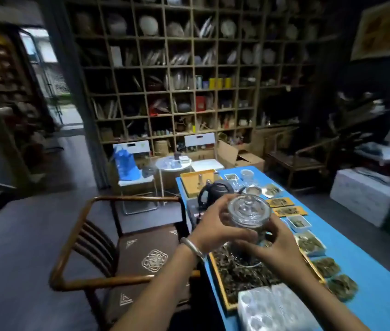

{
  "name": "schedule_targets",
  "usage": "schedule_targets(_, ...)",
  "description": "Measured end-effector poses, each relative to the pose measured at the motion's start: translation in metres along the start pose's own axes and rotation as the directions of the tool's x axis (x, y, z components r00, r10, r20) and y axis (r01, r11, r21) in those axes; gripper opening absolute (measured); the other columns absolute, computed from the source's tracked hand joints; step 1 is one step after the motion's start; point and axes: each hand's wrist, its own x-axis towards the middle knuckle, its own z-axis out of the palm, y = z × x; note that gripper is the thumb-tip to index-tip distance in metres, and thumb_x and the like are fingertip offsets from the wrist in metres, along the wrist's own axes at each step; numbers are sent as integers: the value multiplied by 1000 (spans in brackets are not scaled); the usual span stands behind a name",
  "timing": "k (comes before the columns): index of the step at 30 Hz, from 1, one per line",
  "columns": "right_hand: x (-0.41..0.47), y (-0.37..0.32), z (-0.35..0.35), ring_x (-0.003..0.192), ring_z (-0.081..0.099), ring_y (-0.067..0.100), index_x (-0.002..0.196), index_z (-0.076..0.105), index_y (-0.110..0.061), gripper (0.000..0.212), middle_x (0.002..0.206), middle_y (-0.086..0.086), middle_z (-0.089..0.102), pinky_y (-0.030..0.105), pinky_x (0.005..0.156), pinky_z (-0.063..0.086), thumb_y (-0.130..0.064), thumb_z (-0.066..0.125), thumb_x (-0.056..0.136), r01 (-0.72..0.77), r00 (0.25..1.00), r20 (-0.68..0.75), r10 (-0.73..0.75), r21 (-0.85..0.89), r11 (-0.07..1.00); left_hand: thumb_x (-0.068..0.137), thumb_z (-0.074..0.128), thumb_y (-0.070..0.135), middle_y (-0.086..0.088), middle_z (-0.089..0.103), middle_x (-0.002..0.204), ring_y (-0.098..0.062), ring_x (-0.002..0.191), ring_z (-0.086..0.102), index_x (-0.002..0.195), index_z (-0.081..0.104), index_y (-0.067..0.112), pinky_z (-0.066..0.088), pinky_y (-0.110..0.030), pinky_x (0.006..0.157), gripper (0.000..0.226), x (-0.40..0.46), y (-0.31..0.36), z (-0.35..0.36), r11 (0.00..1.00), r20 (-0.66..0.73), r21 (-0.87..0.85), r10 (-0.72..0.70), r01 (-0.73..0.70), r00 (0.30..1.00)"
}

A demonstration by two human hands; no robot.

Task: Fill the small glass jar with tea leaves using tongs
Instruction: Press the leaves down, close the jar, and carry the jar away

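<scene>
Above blue table [368, 271], both hands hold lidded jar [249, 216].

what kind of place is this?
Likely a tea shop or tasting room. A wall of cubby shelves holds wrapped discs and tins, a blue table carries a row of leaf sample dishes, and a kettle stands beyond them.

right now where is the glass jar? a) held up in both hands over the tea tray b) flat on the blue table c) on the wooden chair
a: both hands, left hand and right hand, grip the lidded glass jar above the tea tray.
</scene>
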Motion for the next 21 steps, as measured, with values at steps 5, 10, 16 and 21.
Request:
schedule_targets(5, 43, -84, 105, 96, 67, 14, 114, 60, -29, 66, 103, -5, 72, 34, 82, 55, -45, 88, 56, 156, 967, 177, -182, 150, 976, 47, 87, 17, -10, 69, 117, -27, 110, 65, 124, 56, 13, 55, -37, 90, 83, -51, 59, -117, 996, -263, 11, 86, -86, 961)
schedule_targets(10, 65, -152, 223, 88, 69, 13, 103, 65, -21, 45, 94, -2, 73, 42, 79, 57, -25, 87, 64, 225, 914, 278, -296, 258, 939, 50, 84, 11, -15, 68, 115, -23, 103, 66, 119, 58, 5, 53, -37, 93, 74, -112, 105, -227, 993, -434, 66, 117, -98, 893)
schedule_targets(16, 77, -223, 371, 90, 67, 5, 106, 64, -24, 42, 95, -7, 73, 30, 78, 56, -25, 83, 69, 236, 851, 369, -373, 366, 900, 70, 76, -1, -12, 69, 115, -20, 105, 66, 120, 58, 5, 54, -26, 86, 54, -186, 146, -360, 978, -536, 195, 175, -80, 826)
schedule_targets(21, 91, -264, 489, 86, 69, 8, 104, 64, -22, 47, 91, -3, 73, 31, 75, 57, -36, 85, 65, 220, 847, 363, -388, 425, 878, 50, 80, 37, -10, 68, 118, -25, 112, 63, 119, 60, 14, 51, -40, 97, 75, -230, 170, -459, 954, -579, 300, 199, -19, 791)
